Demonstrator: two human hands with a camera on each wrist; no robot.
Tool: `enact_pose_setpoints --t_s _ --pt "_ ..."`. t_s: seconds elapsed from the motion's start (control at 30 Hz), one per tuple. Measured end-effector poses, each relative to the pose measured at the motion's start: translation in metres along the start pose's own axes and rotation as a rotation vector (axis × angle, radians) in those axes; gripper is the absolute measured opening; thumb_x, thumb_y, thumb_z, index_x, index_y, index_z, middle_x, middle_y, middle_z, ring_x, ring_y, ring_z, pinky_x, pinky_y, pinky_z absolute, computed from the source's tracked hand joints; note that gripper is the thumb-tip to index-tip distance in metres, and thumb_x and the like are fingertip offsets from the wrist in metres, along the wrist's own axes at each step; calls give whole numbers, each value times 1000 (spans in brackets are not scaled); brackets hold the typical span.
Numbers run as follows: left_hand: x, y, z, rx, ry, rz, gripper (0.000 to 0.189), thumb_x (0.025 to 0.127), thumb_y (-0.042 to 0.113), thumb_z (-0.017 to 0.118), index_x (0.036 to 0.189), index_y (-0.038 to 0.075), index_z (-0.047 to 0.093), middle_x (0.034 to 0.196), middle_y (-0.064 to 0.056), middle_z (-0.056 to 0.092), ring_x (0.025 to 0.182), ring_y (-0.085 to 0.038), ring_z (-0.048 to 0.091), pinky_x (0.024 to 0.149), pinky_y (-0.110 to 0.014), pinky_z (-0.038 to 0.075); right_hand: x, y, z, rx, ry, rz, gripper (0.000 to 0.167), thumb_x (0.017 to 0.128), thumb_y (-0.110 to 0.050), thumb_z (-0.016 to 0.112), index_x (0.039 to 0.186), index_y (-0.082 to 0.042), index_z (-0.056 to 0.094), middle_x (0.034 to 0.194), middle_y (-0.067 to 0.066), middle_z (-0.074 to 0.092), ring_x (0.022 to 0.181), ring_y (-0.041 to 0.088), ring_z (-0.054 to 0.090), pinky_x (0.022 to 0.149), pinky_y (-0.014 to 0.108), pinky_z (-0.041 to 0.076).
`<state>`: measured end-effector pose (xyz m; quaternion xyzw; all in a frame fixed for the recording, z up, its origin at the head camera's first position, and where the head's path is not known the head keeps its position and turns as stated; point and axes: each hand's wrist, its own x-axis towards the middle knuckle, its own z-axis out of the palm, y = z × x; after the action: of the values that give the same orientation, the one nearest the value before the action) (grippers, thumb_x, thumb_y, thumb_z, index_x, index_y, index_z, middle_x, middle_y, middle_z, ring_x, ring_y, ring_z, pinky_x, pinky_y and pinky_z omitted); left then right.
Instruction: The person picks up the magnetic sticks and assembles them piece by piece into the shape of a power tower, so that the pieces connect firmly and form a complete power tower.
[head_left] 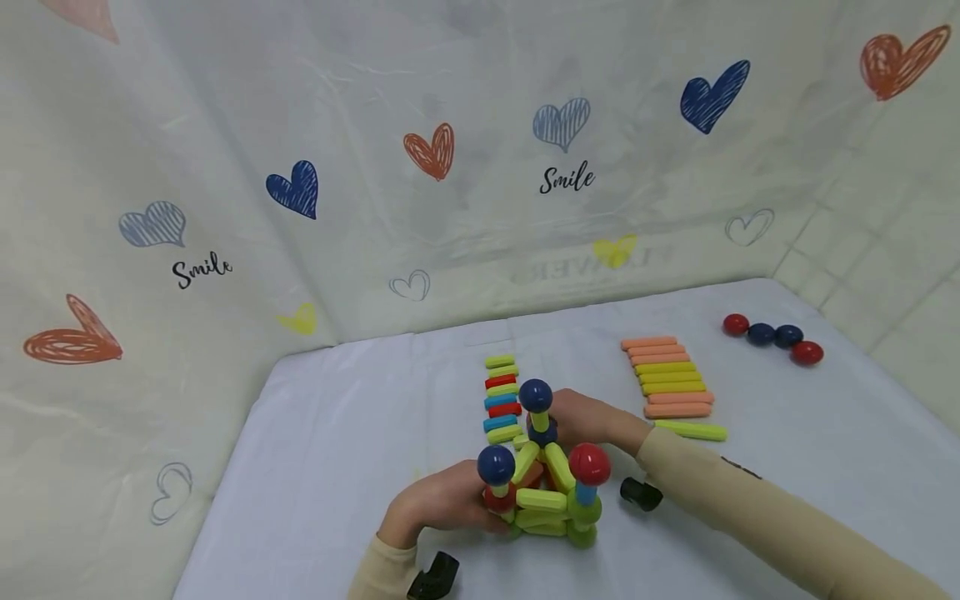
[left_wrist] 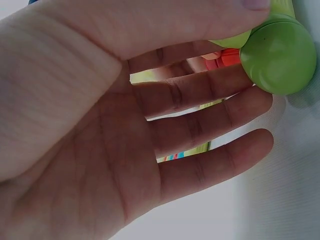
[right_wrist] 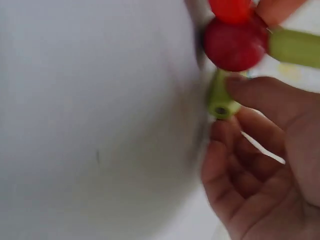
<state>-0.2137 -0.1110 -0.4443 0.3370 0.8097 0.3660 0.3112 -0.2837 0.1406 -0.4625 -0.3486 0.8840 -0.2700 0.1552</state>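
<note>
A toy structure of balls and sticks [head_left: 542, 501] stands between the hands, with two blue balls and one red ball on its raised posts. My left hand [head_left: 448, 498] grips its left corner. In the left wrist view the thumb and some fingers are around the part beside a green ball [left_wrist: 281, 56], while the lower fingers extend fairly straight. My right hand [head_left: 585, 418] is at the far corner. The right wrist view shows its thumb and fingertips pinching a light green stick [right_wrist: 218, 92] against a dark red ball [right_wrist: 234, 46]. The structure partly hides both hands' fingers.
A column of short coloured sticks [head_left: 502, 401] lies behind the structure. Longer orange and yellow sticks [head_left: 672, 377] form a row to the right, with a lone light green stick [head_left: 692, 430] near the right sleeve. Red and blue balls [head_left: 761, 334] sit at the far right.
</note>
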Motion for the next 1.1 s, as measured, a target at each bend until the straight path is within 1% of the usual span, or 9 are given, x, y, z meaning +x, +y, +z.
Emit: enact_pose_setpoints --t_s 0.13,0.23,0.37,0.5,0.57,0.63,0.7,0.83,1.1 --pt "0 1 0 24 -9 5 51 80 9 81 126 15 60 114 9 63 103 -1 54 94 -23 46 -16 -2 -16 13 -78 74 11 88 -17 73 97 -15 67 81 -8 58 77 11 51 72 28 47" --pt "0 2 -1 31 -12 0 50 80 10 81 125 14 60 113 9 64 102 -1 55 93 -23 47 -33 -8 -32 65 -64 132 13 88 -19 73 98 -14 67 81 -8 58 77 12 52 69 26 48" --pt "0 3 0 25 -14 -8 47 80 9 81 123 14 62 111 9 65 99 -1 55 91 -22 47 -58 -23 -57 243 -15 171 26 90 -23 70 112 -11 65 92 -2 62 84 17 58 75 30 52" --pt "1 2 0 36 -23 9 52 80 9 81 127 14 60 114 9 64 102 -1 55 93 -22 47 -81 -44 -82 440 1 262 38 94 -31 65 126 -9 60 103 4 66 91 21 65 85 45 51" --pt "1 2 0 42 -27 15 55 80 8 81 129 13 58 116 9 64 103 -1 55 93 -22 47 -88 -52 -90 524 3 290 42 96 -32 62 129 -7 58 108 7 67 93 23 68 89 48 51" --pt "1 1 -1 46 -32 23 58 79 8 81 132 13 57 118 9 63 104 -1 55 94 -22 47 -93 -59 -94 584 -5 287 42 96 -30 61 130 -5 58 109 10 68 96 26 68 91 49 51" --pt "1 1 -1 44 -34 26 59 79 7 81 132 13 56 118 9 63 104 -1 55 93 -22 47 -95 -65 -96 629 -16 246 41 97 -27 60 128 -2 58 109 13 67 96 29 68 90 43 53" --pt "2 0 -1 36 -36 38 60 79 7 81 133 14 55 120 9 62 106 -1 54 94 -22 46 -94 -73 -95 651 -32 200 38 96 -26 61 124 1 61 103 14 67 92 31 67 84 36 55" --pt "3 -2 -1 24 -39 35 59 80 8 81 133 15 55 121 9 61 108 -1 53 95 -22 46 -92 -80 -90 713 -46 227 46 95 -24 62 129 7 55 100 14 66 91 30 68 82 37 57"
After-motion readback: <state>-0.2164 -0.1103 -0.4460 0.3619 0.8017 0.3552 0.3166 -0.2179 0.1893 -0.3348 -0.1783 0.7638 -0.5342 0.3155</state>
